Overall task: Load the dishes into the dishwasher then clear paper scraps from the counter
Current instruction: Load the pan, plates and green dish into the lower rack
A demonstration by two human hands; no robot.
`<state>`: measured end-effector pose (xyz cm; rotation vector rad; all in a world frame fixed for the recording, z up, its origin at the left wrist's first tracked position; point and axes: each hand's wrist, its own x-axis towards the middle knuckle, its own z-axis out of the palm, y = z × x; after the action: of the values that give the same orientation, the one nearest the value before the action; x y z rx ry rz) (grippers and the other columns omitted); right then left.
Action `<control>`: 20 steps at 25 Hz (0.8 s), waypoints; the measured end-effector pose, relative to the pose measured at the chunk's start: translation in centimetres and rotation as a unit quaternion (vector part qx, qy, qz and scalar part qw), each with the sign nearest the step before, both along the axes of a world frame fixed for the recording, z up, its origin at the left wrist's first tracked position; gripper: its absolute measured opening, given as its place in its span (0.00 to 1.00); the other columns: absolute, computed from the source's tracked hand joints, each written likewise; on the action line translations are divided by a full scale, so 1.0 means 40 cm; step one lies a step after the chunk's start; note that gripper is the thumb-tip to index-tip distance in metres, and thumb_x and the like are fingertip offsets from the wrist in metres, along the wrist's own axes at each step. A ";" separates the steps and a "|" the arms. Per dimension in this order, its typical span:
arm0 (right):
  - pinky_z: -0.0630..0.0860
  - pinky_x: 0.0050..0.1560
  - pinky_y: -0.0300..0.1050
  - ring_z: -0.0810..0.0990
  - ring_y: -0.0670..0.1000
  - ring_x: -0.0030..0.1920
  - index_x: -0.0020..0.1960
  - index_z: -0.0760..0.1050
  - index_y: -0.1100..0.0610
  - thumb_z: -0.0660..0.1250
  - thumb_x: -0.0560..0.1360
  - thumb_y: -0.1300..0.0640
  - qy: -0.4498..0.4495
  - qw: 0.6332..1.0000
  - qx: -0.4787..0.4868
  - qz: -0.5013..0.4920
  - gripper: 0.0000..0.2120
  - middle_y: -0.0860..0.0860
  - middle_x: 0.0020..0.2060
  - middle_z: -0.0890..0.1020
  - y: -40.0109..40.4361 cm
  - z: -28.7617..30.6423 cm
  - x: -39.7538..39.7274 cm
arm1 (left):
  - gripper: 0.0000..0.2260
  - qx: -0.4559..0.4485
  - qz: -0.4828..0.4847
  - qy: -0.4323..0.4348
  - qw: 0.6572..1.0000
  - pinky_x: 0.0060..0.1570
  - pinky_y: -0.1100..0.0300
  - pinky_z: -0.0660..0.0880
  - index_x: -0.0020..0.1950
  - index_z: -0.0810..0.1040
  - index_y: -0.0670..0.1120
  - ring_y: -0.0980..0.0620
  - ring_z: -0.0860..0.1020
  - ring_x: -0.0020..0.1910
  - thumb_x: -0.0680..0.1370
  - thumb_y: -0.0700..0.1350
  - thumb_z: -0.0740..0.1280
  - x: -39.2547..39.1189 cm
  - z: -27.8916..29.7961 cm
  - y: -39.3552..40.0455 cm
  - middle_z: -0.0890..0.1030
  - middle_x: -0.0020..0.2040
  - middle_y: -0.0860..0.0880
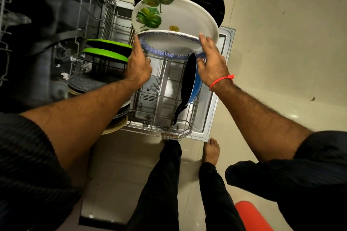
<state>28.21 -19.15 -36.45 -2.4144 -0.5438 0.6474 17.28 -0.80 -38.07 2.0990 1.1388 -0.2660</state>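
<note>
beige tiled floor (281,43) | open dishwasher door (208,118) | wire rack (165,88) pulled out

Dim warm light, glare patches on the floor tiles (281,24), dark left side, fisheye bending at edges.

Blue-rimmed white plate (169,43) upright in lower rack (159,97), before leaf-print plate (176,15).

Glossy beige floor tiles (281,43) — a red-orange object (251,215) at the bottom edge.
</note>
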 end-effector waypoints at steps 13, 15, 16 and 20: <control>0.58 0.76 0.44 0.66 0.55 0.73 0.74 0.67 0.56 0.60 0.75 0.70 0.040 0.988 0.069 0.129 0.28 0.56 0.71 0.71 -0.033 0.290 -0.204 | 0.42 0.029 0.012 -0.085 0.996 0.78 0.54 0.51 0.82 0.48 0.44 0.47 0.50 0.81 0.77 0.40 0.72 -0.253 0.277 -0.176 0.49 0.82 0.44; 0.58 0.75 0.43 0.67 0.54 0.73 0.74 0.67 0.56 0.61 0.75 0.69 0.041 0.982 0.079 0.165 0.27 0.56 0.71 0.71 -0.047 0.374 -0.260 | 0.43 0.048 0.027 -0.087 0.995 0.77 0.56 0.49 0.82 0.48 0.44 0.47 0.48 0.81 0.77 0.41 0.73 -0.309 0.369 -0.206 0.49 0.82 0.43; 0.57 0.74 0.40 0.67 0.54 0.72 0.74 0.68 0.56 0.61 0.75 0.69 0.040 0.978 0.083 0.189 0.27 0.56 0.71 0.71 -0.054 0.427 -0.292 | 0.43 0.064 0.037 -0.094 0.993 0.77 0.56 0.48 0.82 0.48 0.43 0.46 0.48 0.81 0.76 0.42 0.73 -0.345 0.427 -0.226 0.49 0.82 0.42; 0.60 0.70 0.38 0.69 0.53 0.71 0.74 0.67 0.56 0.60 0.77 0.66 0.033 0.956 0.097 0.274 0.25 0.55 0.70 0.72 -0.059 0.617 -0.411 | 0.42 0.117 0.071 -0.127 0.982 0.78 0.52 0.47 0.81 0.51 0.40 0.42 0.47 0.81 0.75 0.41 0.74 -0.497 0.628 -0.296 0.51 0.81 0.39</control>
<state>11.77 -21.52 -11.76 -2.0474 -1.2105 0.8492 -2.59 -12.62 -12.96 2.1641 1.2022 0.2098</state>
